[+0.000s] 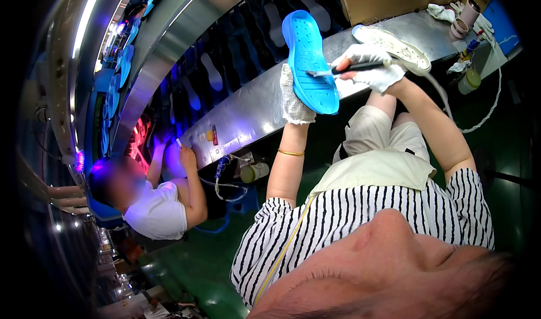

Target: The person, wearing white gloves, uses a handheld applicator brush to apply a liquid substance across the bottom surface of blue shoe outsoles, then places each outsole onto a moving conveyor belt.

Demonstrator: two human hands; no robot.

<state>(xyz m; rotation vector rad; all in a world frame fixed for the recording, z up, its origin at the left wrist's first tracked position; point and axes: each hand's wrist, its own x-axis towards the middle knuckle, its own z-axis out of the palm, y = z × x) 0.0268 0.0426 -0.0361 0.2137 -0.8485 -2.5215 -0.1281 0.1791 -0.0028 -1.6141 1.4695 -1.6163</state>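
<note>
A bright blue shoe sole (307, 40) stands tilted over the metal ledge, its dimpled inner side toward me. My left hand (295, 105), in a white knit glove, is closed on its lower left edge; the fingers behind it are hidden. My right hand (376, 71), in a white glove with bare fingertips, grips a brush (365, 66) with a dark handle. The brush tip touches the inside of the sole near its middle. Just beyond my right hand, a white sole-shaped piece (394, 43) with a raised rim lies on the ledge.
A metal ledge (236, 107) runs along a dark conveyor carrying pale sole-shaped pieces (211, 72). A cardboard box (389, 0) stands at the back. Tape rolls (469, 14), a jar (469, 82) and a white hose (496, 102) are at right. A co-worker (158, 206) sits at left.
</note>
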